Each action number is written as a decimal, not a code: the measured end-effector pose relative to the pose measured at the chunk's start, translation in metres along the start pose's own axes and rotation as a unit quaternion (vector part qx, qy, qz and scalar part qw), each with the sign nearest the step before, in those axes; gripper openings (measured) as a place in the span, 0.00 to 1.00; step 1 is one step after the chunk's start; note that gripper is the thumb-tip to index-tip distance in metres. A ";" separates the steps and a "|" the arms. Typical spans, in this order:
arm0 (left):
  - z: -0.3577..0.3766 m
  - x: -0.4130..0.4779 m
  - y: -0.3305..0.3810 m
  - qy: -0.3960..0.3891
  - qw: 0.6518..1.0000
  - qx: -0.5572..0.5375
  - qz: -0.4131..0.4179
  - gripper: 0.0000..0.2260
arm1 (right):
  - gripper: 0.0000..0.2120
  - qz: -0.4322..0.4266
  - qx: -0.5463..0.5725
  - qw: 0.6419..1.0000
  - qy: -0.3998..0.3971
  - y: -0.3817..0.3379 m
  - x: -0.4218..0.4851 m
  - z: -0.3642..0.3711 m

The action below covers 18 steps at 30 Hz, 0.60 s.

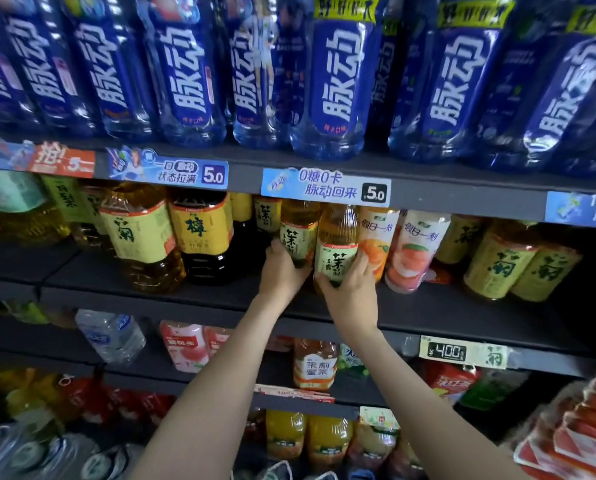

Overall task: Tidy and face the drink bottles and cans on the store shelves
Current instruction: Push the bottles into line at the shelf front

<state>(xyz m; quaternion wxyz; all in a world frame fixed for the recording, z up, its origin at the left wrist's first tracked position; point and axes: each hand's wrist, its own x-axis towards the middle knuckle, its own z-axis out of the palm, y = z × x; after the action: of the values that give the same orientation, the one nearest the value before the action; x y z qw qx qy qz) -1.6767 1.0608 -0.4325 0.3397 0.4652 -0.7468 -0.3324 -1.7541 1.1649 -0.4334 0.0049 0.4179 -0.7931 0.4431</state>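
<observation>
On the shelf (pixel 462 317), the left hand (pixel 282 270) grips the left tea bottle (pixel 298 233). The right hand (pixel 351 291) grips the right tea bottle (pixel 336 249) just beside it. Count: two held.

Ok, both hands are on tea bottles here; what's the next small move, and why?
Probably draw both forward to the dark shelf edge: left hand grips the rear amber yellow-labelled plastic tea bottle, right hand the front one; labels face out, bare shelf lies ahead.
</observation>
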 end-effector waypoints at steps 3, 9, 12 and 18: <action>-0.002 -0.009 0.002 0.001 1.000 0.028 -0.009 0.30 | 0.33 0.019 -0.008 1.000 0.006 -0.004 0.001 0.003; -0.009 -0.023 0.004 0.005 0.998 0.066 -0.009 0.26 | 0.29 0.059 0.000 0.998 -0.001 -0.015 0.006 0.005; -0.011 -0.029 0.009 -0.003 0.998 0.064 -0.028 0.23 | 0.27 0.076 0.001 0.997 -0.008 -0.020 0.007 0.003; -0.029 -0.048 0.015 -0.036 0.998 0.042 -0.029 0.36 | 0.37 0.116 0.018 0.993 0.003 -0.036 -0.004 -0.003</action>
<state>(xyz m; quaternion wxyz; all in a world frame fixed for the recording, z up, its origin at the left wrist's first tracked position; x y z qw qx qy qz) -1.6435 1.1044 -0.4139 0.2828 0.4881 -0.7581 -0.3272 -1.7282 1.1603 -0.4076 -0.0518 0.3221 -0.8281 0.4559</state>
